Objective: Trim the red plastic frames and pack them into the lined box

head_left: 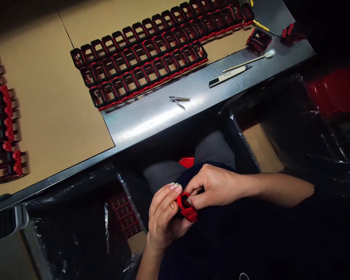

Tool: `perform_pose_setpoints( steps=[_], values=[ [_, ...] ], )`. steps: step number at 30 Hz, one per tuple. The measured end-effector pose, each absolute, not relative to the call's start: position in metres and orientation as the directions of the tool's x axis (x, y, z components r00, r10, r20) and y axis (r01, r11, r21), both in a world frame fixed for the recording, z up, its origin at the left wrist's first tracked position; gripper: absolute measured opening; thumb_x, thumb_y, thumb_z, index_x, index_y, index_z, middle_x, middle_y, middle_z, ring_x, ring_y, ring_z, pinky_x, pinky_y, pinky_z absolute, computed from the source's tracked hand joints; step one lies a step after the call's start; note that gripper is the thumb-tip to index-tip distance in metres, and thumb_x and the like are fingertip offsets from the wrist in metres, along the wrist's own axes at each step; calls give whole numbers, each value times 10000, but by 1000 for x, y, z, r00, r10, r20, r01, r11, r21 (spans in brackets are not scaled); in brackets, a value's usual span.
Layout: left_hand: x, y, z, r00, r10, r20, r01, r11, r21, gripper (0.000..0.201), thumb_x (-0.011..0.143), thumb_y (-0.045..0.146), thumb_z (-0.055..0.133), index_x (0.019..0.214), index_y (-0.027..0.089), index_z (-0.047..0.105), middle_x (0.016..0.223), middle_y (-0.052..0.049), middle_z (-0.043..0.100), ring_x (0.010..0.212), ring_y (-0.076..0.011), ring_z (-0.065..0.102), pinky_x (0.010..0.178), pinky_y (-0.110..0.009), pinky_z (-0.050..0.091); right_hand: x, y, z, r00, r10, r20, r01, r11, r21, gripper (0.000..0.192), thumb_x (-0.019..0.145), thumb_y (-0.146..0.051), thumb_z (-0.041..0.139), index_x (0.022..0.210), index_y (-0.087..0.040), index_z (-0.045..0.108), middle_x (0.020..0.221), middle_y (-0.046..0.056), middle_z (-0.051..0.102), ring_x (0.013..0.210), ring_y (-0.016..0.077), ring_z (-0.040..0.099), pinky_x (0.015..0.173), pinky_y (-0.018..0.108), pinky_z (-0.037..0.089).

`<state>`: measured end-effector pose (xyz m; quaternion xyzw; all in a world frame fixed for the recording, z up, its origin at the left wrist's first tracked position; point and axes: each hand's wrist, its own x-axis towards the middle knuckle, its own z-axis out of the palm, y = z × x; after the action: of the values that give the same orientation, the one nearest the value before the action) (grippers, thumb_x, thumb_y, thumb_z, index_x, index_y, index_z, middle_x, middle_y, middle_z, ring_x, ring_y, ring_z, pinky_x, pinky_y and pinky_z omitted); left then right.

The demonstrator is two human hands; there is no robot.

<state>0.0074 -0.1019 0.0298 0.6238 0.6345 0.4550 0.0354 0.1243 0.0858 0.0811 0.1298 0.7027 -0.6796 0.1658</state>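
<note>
Over my lap, my left hand point(163, 217) has its fingers curled round a small red plastic frame point(190, 214) with a hollow middle. My right hand point(212, 186) pinches at the frame's opening from the other side, thumb tip at the inner edge. Whether a smaller piece sits between those fingertips is hidden. Beyond the hands, rows of similar black-and-red frames point(140, 54) stand on brown cardboard point(55, 101). One more black-and-red frame point(259, 39) rests apart at the right of the table.
On the metal table edge point(140, 120) lie a small nail clipper point(179, 99), a pen-like knife point(230, 76) and a cotton swab point(247, 63). More red frames point(8, 128) line the left. Plastic-lined boxes flank my knees, with frames point(125, 214) inside the left one.
</note>
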Motion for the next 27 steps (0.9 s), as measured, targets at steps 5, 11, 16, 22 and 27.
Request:
perform_pose_setpoints(
  steps=[5, 11, 16, 22, 27],
  values=[
    [7, -103, 29, -216, 823, 525, 771, -186, 609, 713, 828, 332, 750, 1431, 280, 373, 1212, -78, 672, 1104, -240, 660, 877, -453, 620, 123, 82, 82, -918, -6, -397, 396, 72, -915, 131, 785, -171, 620, 730, -139, 735, 583, -49, 623, 502, 51, 488, 496, 154, 343],
    [8, -104, 27, -218, 816, 536, 749, -213, 628, 800, 791, 303, 800, 1453, 223, 358, 1248, -112, 667, 1152, -253, 644, 913, -459, 611, 124, 88, 83, -935, -59, -350, 348, 42, -936, 123, 796, -138, 599, 715, -131, 691, 538, -78, 500, 477, 35, 408, 477, 149, 305],
    [8, -102, 29, -223, 812, 539, 739, -219, 637, 787, 778, 299, 814, 1431, 215, 384, 1237, -111, 679, 1136, -250, 658, 932, -466, 605, 124, 95, 84, -931, -137, -340, 338, 37, -941, 138, 820, -133, 583, 763, -128, 708, 516, -87, 430, 461, 34, 361, 461, 156, 283],
    [8, -103, 30, -203, 808, 554, 736, -247, 630, 842, 755, 267, 832, 1452, 164, 372, 1264, -141, 657, 1179, -264, 634, 994, -480, 566, 124, 90, 83, -916, -122, -381, 380, 35, -924, 164, 814, -192, 633, 895, -125, 759, 603, -52, 601, 525, 55, 489, 517, 154, 358],
    [7, -103, 31, -175, 810, 559, 752, -257, 607, 859, 768, 276, 822, 1474, 157, 348, 1282, -142, 645, 1211, -253, 614, 1027, -465, 544, 121, 80, 81, -928, 11, -371, 370, 126, -921, 117, 791, -157, 640, 715, -125, 724, 572, -44, 615, 506, 53, 511, 511, 156, 354]
  ],
)
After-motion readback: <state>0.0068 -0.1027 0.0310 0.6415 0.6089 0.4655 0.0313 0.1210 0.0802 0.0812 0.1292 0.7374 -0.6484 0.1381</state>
